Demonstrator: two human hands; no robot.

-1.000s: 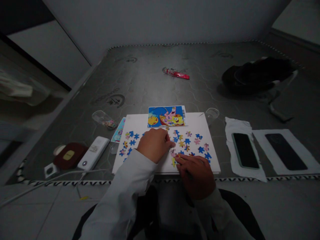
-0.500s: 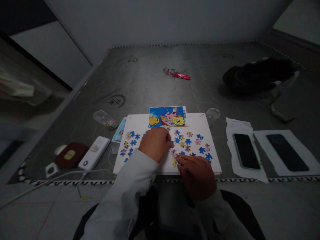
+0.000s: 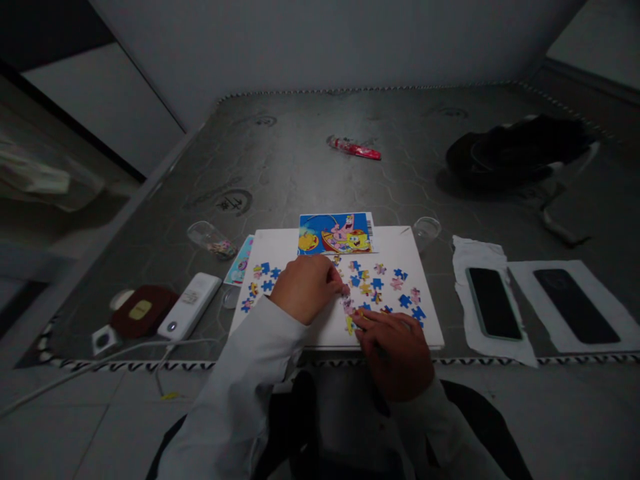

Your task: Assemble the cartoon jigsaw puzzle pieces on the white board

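My left hand is closed in a pinch on a small puzzle piece, at the upper end of a short strip of joined pieces. At the strip's lower end my right hand holds a yellow part between thumb and forefinger, its other fingers bent over the board. Both hands rest over a white board. Loose blue pieces and pink pieces lie to the right; more blue pieces lie left, some hidden by my left arm. A cartoon picture card lies at the board's far edge.
Left of the board are a clear cup with small pieces, a white power bank with a cable and a brown case. To the right lie a clear cup and two phones. A red packet and black bag sit farther back.
My left hand and forearm have shifted slightly left and down, with the fingertips still at the strip's upper end. My right hand has barely moved.
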